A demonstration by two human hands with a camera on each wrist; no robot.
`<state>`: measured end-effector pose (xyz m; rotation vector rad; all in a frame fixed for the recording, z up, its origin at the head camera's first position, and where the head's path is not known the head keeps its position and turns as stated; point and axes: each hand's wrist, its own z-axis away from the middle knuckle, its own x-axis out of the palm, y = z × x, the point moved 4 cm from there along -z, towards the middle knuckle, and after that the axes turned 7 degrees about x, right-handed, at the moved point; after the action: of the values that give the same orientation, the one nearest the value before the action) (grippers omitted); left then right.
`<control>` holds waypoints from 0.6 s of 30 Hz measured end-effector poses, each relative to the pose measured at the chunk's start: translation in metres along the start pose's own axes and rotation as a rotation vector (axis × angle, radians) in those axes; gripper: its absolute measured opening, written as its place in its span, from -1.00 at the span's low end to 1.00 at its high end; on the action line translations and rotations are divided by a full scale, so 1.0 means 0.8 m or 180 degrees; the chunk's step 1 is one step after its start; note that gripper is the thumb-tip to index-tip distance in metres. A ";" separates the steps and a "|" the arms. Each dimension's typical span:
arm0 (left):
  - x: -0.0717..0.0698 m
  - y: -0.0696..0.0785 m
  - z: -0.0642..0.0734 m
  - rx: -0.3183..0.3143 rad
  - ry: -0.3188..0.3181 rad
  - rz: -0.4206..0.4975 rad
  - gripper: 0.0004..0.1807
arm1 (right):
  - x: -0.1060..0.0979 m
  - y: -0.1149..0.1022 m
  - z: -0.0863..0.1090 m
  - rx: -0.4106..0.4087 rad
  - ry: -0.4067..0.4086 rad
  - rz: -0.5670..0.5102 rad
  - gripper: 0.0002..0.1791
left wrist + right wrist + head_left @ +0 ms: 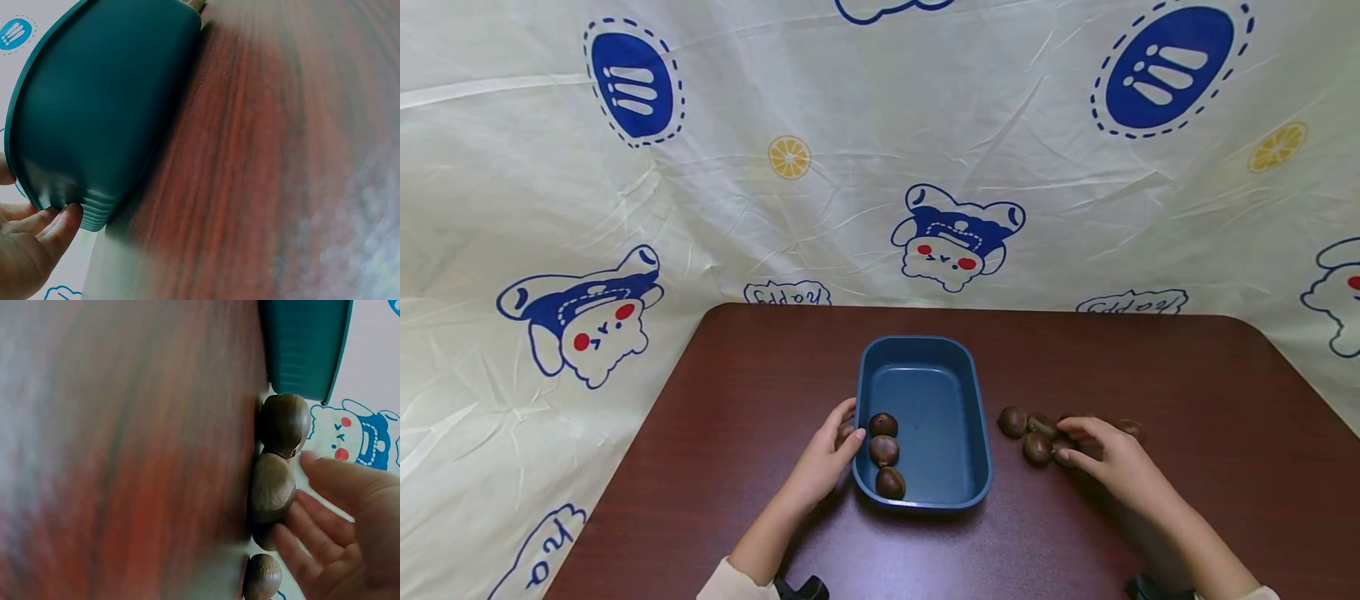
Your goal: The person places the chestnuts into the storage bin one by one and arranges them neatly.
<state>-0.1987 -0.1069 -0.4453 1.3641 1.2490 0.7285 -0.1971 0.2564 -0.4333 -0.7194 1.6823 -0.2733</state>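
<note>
A blue rectangular tray [936,433] stands on the table with three chestnuts [883,451] in a row along its left side. My left hand [826,454] holds the tray's left edge, thumb at the rim; in the left wrist view its fingertips [74,212] press the outer wall. Right of the tray lies a cluster of several brown chestnuts [1037,448]. Over this cluster is my right hand [1116,462], thumb and fingers apart around the nuts. The right wrist view shows its fingers beside a pale-faced chestnut [273,487]; the hand partly hides some nuts.
The dark brown wooden table [760,367] has rounded far corners. Behind it hangs a pale printed sheet [850,225] with cartoon figures. One chestnut [1131,428] lies behind the right hand. Dark wrist devices [803,588] show at the bottom edge.
</note>
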 end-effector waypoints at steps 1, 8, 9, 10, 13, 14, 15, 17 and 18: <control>0.000 -0.001 0.000 0.0004 -0.0006 0.0004 -0.48 | 0.001 0.001 0.001 -0.0026 0.0011 0.0072 -0.64; 0.001 0.000 0.000 -0.0032 -0.0013 0.0010 -0.47 | 0.006 0.005 0.005 -0.0095 0.0001 0.0320 -0.64; 0.001 0.000 0.000 -0.0034 -0.0009 0.0000 -0.47 | 0.006 0.005 0.005 -0.0093 -0.0010 0.0322 -0.63; 0.001 0.001 0.000 -0.0036 -0.0005 -0.0013 -0.48 | 0.007 0.005 0.005 -0.0088 -0.0019 0.0321 -0.63; 0.001 0.002 0.000 -0.0020 -0.0005 -0.0016 -0.48 | 0.008 0.006 0.004 -0.0049 -0.0079 0.0309 -0.62; 0.001 0.002 0.000 -0.0016 -0.0008 -0.0019 -0.49 | 0.008 0.006 0.004 -0.0028 -0.0092 0.0319 -0.61; 0.001 0.002 0.000 -0.0010 -0.0007 -0.0019 -0.49 | 0.009 0.006 0.004 -0.0009 -0.0105 0.0330 -0.61; 0.001 0.001 0.000 0.0002 -0.0007 -0.0012 -0.49 | 0.009 0.007 0.004 0.0019 -0.0134 0.0316 -0.61; 0.001 0.001 0.000 0.0005 -0.0005 -0.0014 -0.49 | 0.009 0.008 0.004 0.0030 -0.0138 0.0320 -0.61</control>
<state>-0.1984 -0.1063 -0.4447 1.3627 1.2512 0.7234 -0.1966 0.2574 -0.4433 -0.6275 1.6692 -0.1932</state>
